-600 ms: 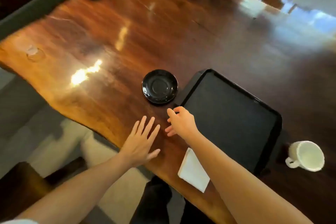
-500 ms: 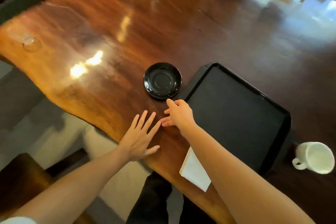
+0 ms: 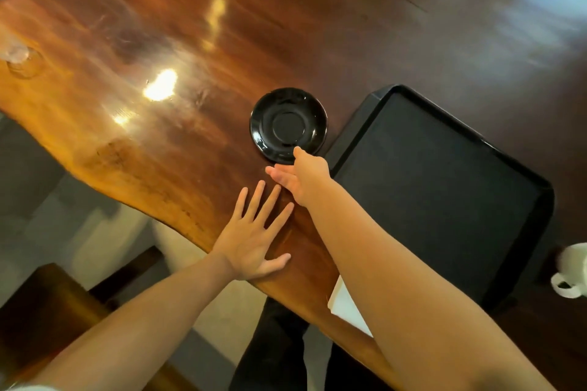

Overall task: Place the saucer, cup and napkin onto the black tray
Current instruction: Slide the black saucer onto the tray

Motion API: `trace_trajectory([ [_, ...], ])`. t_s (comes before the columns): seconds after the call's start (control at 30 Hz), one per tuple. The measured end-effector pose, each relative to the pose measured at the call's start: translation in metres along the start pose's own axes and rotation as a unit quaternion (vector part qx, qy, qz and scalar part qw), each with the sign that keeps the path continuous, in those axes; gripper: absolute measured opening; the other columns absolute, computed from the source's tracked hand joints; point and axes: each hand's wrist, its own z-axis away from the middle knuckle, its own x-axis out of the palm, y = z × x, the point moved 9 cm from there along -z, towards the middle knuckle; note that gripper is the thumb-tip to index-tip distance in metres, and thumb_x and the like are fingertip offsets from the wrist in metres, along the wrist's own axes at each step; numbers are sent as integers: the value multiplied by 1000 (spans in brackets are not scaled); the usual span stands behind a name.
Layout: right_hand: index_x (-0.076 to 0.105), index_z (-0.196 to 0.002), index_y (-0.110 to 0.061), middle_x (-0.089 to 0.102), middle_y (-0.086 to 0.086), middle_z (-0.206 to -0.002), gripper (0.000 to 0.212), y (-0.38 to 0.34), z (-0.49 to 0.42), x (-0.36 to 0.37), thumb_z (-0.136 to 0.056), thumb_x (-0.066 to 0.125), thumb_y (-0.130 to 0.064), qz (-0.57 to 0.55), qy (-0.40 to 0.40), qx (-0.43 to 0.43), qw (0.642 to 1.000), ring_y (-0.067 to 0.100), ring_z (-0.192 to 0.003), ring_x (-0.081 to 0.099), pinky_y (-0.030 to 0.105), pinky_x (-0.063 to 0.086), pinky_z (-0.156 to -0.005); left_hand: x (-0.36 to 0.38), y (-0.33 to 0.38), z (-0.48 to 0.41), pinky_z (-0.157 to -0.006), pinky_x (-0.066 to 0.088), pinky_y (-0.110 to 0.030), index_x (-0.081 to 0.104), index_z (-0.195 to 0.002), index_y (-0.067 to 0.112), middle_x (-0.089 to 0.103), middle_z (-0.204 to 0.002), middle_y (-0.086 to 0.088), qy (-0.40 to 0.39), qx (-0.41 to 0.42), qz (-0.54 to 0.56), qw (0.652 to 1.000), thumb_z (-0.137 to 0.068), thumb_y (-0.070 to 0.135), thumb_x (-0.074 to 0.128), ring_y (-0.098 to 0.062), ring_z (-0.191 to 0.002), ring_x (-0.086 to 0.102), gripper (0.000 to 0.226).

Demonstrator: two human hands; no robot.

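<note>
A glossy black saucer (image 3: 288, 124) lies on the wooden table (image 3: 158, 41), just left of the black tray (image 3: 435, 194). My right hand (image 3: 301, 176) reaches over the table with fingers apart, its thumb tip at the saucer's near rim, holding nothing. My left hand (image 3: 254, 235) rests flat on the table near its front edge, fingers spread. A white cup (image 3: 571, 270) stands right of the tray, cut off by the frame's right edge. A white napkin (image 3: 344, 305) lies at the table's front edge, mostly hidden under my right forearm.
The table's wavy front edge runs diagonally from upper left to lower right. Below it are a pale floor, dark trouser legs (image 3: 276, 346) and a dark wooden seat (image 3: 41, 305) at lower left. A small round mark (image 3: 23, 62) sits at the table's far left.
My right hand has moved forward from the tray's near corner to the saucer's near rim and its fingers have spread. My left hand stays flat on the table. The view has shifted closer.
</note>
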Motion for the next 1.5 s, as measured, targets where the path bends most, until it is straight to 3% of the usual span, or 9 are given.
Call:
trace_trajectory([
  [0.1, 39, -146, -10, 71, 15, -111, 50, 0, -10, 0, -101, 55, -25, -107, 37, 23, 993, 24, -92, 77, 30, 61, -80, -3, -1, -1, -124, 0, -64, 9, -163, 28, 7, -172, -12, 0, -4, -3, 1000, -87, 83, 33, -40, -157, -5, 97],
  [0.13, 29, -153, -14, 62, 11, -130, 57, -2, -8, 4, -101, 53, -20, 33, 14, 0, 999, 22, -106, 71, 31, 58, -89, -3, -1, -1, -124, 0, -64, 8, -163, 29, 8, -172, -12, 0, -4, -3, 1000, -87, 83, 33, -40, -157, -6, 97],
  [0.17, 23, -154, -14, 55, 7, -138, 58, -8, -11, 9, -103, 49, -15, 35, -11, -31, 999, 18, -107, 67, 28, 58, -90, -3, 0, -2, -124, 0, -64, 8, -163, 29, 8, -172, -12, -1, -4, -3, 1000, -87, 84, 33, -40, -157, -6, 96],
  [0.23, 32, -149, -2, 60, 14, -134, 48, -14, -10, 22, -104, 45, -10, -123, -80, -15, 989, 16, -79, 69, 20, 60, -61, -5, 0, -2, -124, -1, -63, 8, -163, 30, 8, -172, -11, 2, -4, -2, 1000, -87, 84, 32, -39, -157, -6, 96],
  [0.3, 42, -143, -3, 68, 24, -121, 42, -14, -7, 12, -102, 52, -9, -41, -49, -36, 997, 17, -71, 70, 20, 54, -46, -8, 3, -2, -124, -2, -63, 8, -163, 30, 7, -172, -11, 1, -1, -2, 1000, -88, 84, 32, -39, -157, -6, 96],
  [0.77, 46, -139, 0, 65, 30, -120, 37, -64, 24, -128, -102, 50, -2, -155, 25, -106, 982, 14, -60, 64, 18, 51, -43, -7, 4, -4, -123, 7, -68, 16, -162, 26, 7, -171, -16, -46, -5, -45, 998, -87, 85, 29, -44, -156, -3, 97],
  [0.87, 46, -136, 2, 66, 30, -107, 34, -61, 17, -150, -103, 47, 0, -187, 42, -99, 976, 14, -56, 61, 18, 51, -42, -6, 1, -4, -123, 6, -68, 18, -161, 24, 10, -171, -18, -49, -7, -56, 997, -86, 85, 31, -45, -156, -3, 98],
  [1.37, 44, -138, 3, 67, 27, -96, 35, -59, -5, -178, -103, 47, -3, -238, 62, -84, 966, 16, -60, 61, 19, 51, -41, -8, 2, -4, -122, 10, -69, 29, -158, 22, 17, -169, -19, -22, -6, -61, 998, -83, 85, 33, -46, -156, 5, 99],
  [1.5, 43, -140, 2, 67, 30, -111, 38, -59, -7, -186, -103, 47, -3, -232, 76, -82, 966, 17, -62, 62, 20, 52, -42, -8, 3, -2, -122, 11, -69, 32, -157, 21, 20, -168, -20, -11, -3, -61, 998, -83, 84, 32, -47, -155, 7, 98],
])
